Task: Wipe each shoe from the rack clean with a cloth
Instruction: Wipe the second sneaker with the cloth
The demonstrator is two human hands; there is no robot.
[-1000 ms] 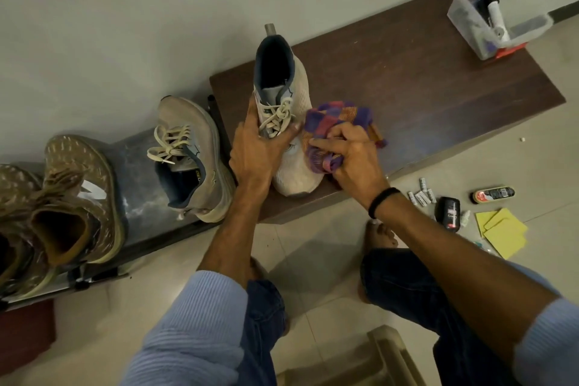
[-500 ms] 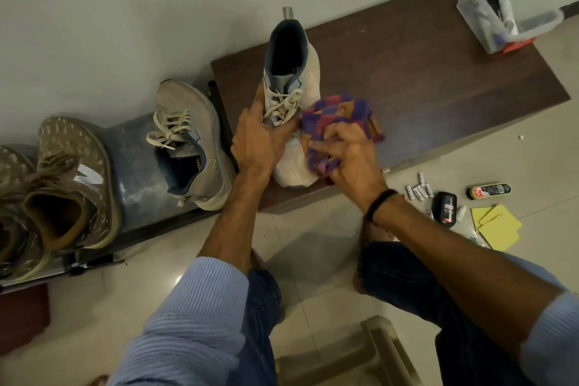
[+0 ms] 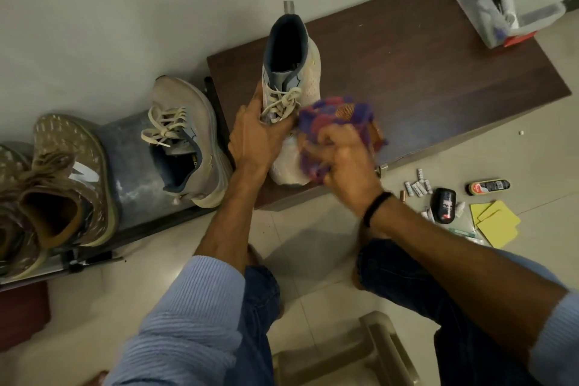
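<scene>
Cream mesh shoe (image 3: pixel 310 72), navy-lined, against purple checked cloth (image 3: pixel 340 113)

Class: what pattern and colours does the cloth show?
The cloth is checked purple, red and orange; head view.

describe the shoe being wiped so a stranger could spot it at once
Find the dark wooden bench against the wall. On its left end stands a pale shoe, gripped by the left hand, while the right hand holds a purple checked cloth to its toe. Unlike it, its twin and the brown shoes sit on the metal rack.
</scene>
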